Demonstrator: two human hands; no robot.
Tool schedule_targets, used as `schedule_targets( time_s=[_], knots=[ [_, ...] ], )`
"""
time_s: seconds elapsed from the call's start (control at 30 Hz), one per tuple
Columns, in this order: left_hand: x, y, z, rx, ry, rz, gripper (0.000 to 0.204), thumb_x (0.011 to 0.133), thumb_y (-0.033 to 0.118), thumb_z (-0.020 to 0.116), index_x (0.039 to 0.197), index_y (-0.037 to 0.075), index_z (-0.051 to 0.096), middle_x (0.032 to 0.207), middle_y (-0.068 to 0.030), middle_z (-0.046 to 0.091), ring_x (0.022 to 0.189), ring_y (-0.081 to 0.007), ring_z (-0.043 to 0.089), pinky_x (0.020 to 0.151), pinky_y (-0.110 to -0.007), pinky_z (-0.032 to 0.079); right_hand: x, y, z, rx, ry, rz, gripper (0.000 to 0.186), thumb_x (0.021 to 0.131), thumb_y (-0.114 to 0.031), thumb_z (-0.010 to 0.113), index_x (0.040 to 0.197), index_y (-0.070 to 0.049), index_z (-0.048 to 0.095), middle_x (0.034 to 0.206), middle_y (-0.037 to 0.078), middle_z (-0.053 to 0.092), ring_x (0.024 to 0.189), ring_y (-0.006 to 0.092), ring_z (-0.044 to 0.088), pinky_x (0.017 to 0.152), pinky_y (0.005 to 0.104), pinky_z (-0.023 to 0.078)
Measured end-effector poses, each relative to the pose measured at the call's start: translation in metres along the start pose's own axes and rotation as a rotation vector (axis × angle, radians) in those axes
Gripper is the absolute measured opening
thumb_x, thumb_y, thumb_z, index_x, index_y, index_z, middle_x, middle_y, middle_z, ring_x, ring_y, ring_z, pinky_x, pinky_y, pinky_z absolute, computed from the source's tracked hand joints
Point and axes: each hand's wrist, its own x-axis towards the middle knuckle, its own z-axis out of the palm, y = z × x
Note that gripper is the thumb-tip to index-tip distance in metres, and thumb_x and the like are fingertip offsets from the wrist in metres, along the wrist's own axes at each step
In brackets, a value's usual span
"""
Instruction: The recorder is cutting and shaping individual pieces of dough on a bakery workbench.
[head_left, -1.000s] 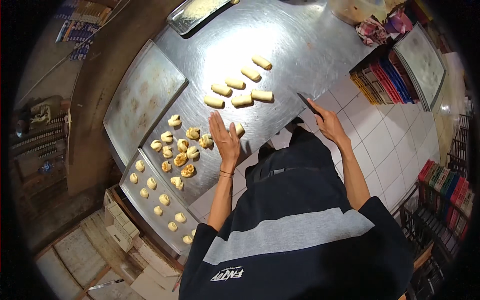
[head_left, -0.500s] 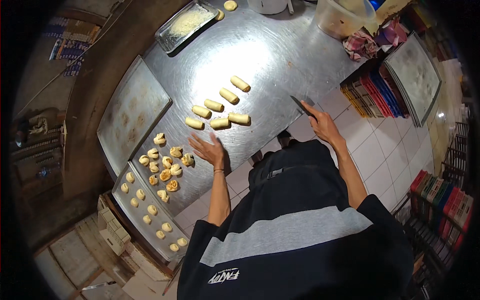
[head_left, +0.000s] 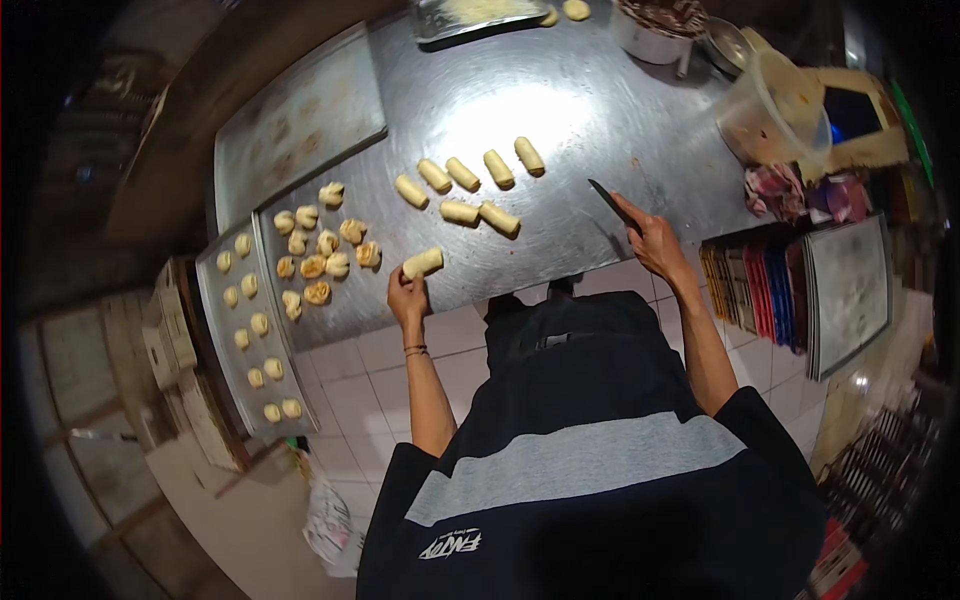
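My left hand (head_left: 406, 298) is closed on the left end of a pale dough roll (head_left: 424, 262) at the near edge of the metal table (head_left: 560, 210). In my right hand (head_left: 656, 247) is a knife (head_left: 608, 203) with a dark blade, pointing up and left over the table's near edge. Several more dough rolls (head_left: 462, 174) lie farther back in two loose rows. To the left of my left hand sit several small knotted dough pieces (head_left: 328, 242), some with orange-brown patches.
A tray (head_left: 272, 350) of small dough pieces stands at the left, beside a bare baking sheet (head_left: 340, 110). At the back are a metal pan (head_left: 440, 30) of pale crumbs, a pot (head_left: 650, 42) and a clear plastic tub (head_left: 765, 115). Stacked trays (head_left: 845, 290) stand at the right.
My left hand was spread open above the table and now grips a dough roll. The knife stays in my right hand. The whole view has turned and shifted.
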Motion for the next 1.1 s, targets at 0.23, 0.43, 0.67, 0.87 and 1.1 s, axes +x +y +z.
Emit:
schedule_targets(
  time_s=[0.23, 0.43, 0.67, 0.87, 1.1],
  knots=[
    [0.024, 0.010, -0.016, -0.408, -0.015, -0.199, 0.035, 0.093, 0.016, 0.081, 0.120, 0.000, 0.065, 0.107, -0.0117, 0.073, 0.092, -0.0201, 0.070, 0.082, -0.035, 0.057, 0.026, -0.027, 0.054, -0.009, 0.086, -0.376, 0.073, 0.091, 0.008, 0.052, 0.160, -0.019, 0.048, 0.118, 0.028, 0.070, 0.053, 0.0238, 0.050, 0.064, 0.0387, 0.051],
    [0.020, 0.038, -0.018, -0.383, -0.138, -0.485, 0.041, 0.087, 0.010, 0.084, 0.118, 0.003, 0.059, 0.102, -0.0141, 0.071, 0.091, -0.0237, 0.068, 0.078, -0.037, 0.056, 0.026, -0.083, 0.069, -0.001, -0.085, -0.200, 0.071, 0.093, 0.008, 0.051, 0.159, -0.020, 0.049, 0.127, 0.025, 0.064, 0.090, 0.0360, 0.059, 0.086, 0.0453, 0.052],
    [0.064, 0.076, -0.072, -0.689, 0.049, 0.173, 0.026, 0.095, 0.007, 0.076, 0.117, 0.001, 0.063, 0.109, -0.0140, 0.070, 0.091, -0.0228, 0.067, 0.078, -0.036, 0.055, 0.036, -0.108, 0.123, 0.018, 0.055, -0.342, 0.070, 0.093, 0.004, 0.053, 0.158, -0.022, 0.050, 0.071, 0.028, 0.057, 0.054, 0.0349, 0.053, 0.065, 0.0474, 0.048],
    [0.041, 0.036, -0.050, -0.083, -0.249, 0.826, 0.026, 0.092, -0.001, 0.068, 0.117, -0.004, 0.063, 0.111, -0.0214, 0.068, 0.097, -0.0414, 0.063, 0.089, -0.048, 0.051, 0.031, -0.136, 0.161, -0.051, -0.024, -0.194, 0.067, 0.094, 0.000, 0.055, 0.157, -0.022, 0.051, 0.076, 0.031, 0.062, 0.060, 0.0399, 0.059, 0.066, 0.0507, 0.048],
    [0.070, 0.021, -0.032, -0.246, -0.501, 0.424, 0.023, 0.081, 0.013, 0.086, 0.097, 0.000, 0.076, 0.108, -0.0162, 0.067, 0.098, -0.0338, 0.062, 0.088, -0.047, 0.050, 0.034, -0.169, 0.203, -0.067, -0.025, -0.129, 0.063, 0.094, -0.004, 0.055, 0.154, -0.021, 0.054, 0.081, 0.031, 0.065, 0.070, 0.0478, 0.064, 0.070, 0.0549, 0.051]
  ],
)
